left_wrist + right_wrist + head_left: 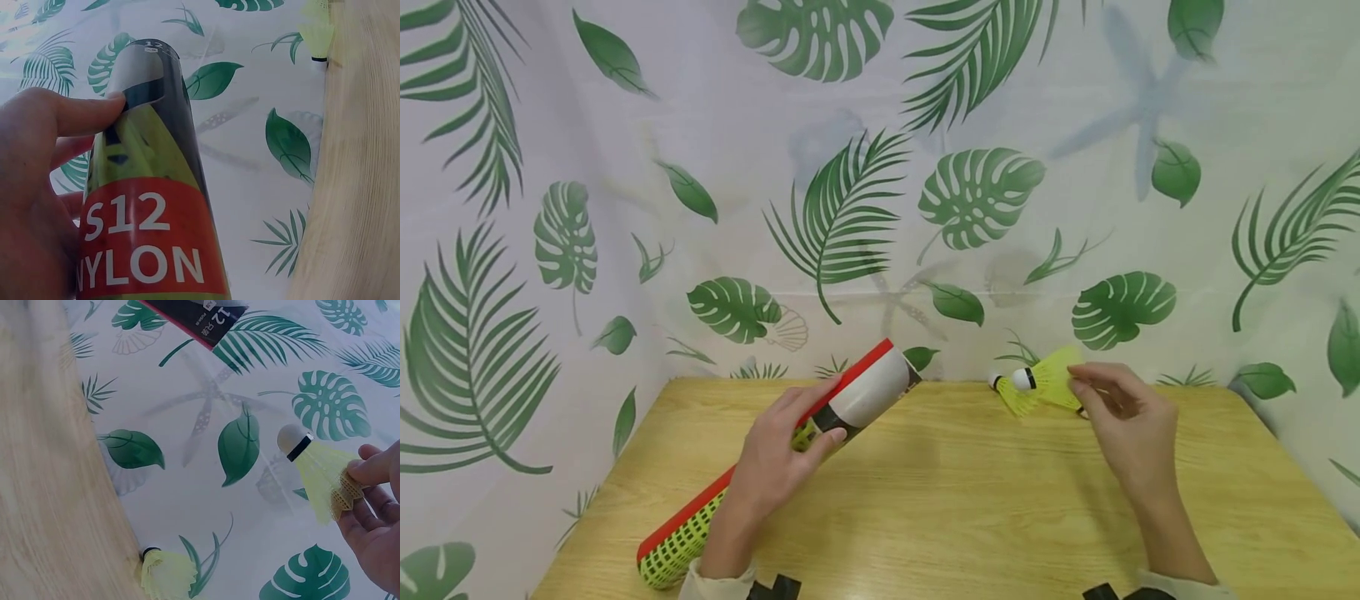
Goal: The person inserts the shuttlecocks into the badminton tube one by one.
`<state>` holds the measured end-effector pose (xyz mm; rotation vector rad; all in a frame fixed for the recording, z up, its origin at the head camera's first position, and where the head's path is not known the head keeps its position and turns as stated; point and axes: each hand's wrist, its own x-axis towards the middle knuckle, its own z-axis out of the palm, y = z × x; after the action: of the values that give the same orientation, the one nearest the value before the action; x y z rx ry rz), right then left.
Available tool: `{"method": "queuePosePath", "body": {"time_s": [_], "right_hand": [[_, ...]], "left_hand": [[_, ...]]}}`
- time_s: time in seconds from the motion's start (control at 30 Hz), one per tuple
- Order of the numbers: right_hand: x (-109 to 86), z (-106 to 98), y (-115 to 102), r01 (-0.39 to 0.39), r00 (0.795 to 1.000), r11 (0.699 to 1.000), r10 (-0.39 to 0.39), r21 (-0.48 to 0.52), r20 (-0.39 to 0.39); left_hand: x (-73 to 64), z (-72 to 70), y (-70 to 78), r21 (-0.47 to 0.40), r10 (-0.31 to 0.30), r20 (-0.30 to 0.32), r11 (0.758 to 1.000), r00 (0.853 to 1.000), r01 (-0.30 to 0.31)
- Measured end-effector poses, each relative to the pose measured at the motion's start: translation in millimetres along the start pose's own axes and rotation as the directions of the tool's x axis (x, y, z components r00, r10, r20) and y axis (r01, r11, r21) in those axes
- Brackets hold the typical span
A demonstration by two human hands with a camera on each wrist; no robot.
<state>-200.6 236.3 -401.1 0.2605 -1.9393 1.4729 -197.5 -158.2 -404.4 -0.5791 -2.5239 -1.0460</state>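
Note:
My left hand grips a shuttlecock tube round its upper part, thumb on the near side. The tube slants from the table's lower left up to the right, its upper end raised. In the left wrist view its red band reads "S12 NYLON". My right hand pinches a yellow shuttlecock by the rim of its skirt, with the white cork pointing left toward the tube. Behind it, a second yellow shuttlecock lies near the table's back edge, partly overlapped by the held one in the head view.
The wooden table meets a pale, leaf-printed curtain along its back edge. The same curtain runs down the left and right sides. A small dark piece shows just below the held shuttlecock's skirt.

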Motion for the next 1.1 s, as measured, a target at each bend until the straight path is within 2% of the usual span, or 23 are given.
{"method": "queuePosePath", "body": {"time_s": [0.1,0.27,0.4,0.5,0.7,0.97,1.1], "right_hand": [[0.7,-2.9,-5.8,0.004,1.0,0.999,-0.004,0.053,-0.001],[1.6,-7.4,-17.0,-0.048,0.999,0.985,0.051,0.164,-0.016],[1.7,-7.2,-22.9,-0.045,0.999,0.971,0.038,0.235,0.032],[2.0,-5.8,-25.8,-0.017,0.999,0.971,0.005,0.239,0.051],[-0.7,-0.7,-28.0,0.011,1.0,0.983,-0.015,0.183,0.022],[-5.4,11.8,-32.9,-0.007,1.0,0.977,0.003,0.213,0.02],[-8.4,19.3,-34.8,0.015,1.0,0.974,-0.017,0.226,0.006]], "left_hand": [[-0.3,2.4,2.3,-0.015,0.021,0.007,1.0,1.0,-0.021],[0.8,6.0,7.9,-0.033,0.07,0.015,0.997,0.997,-0.069],[0.0,7.9,12.6,-0.036,0.103,0.015,0.994,0.995,-0.102],[-1.3,10.6,15.5,-0.041,0.109,0.03,0.993,0.994,-0.108],[-3.6,15.4,19.6,-0.037,0.103,0.048,0.994,0.994,-0.101],[-3.1,22.2,24.8,-0.055,0.162,0.051,0.986,0.985,-0.16],[-3.0,25.6,29.1,-0.075,0.176,0.063,0.982,0.982,-0.172]]}}
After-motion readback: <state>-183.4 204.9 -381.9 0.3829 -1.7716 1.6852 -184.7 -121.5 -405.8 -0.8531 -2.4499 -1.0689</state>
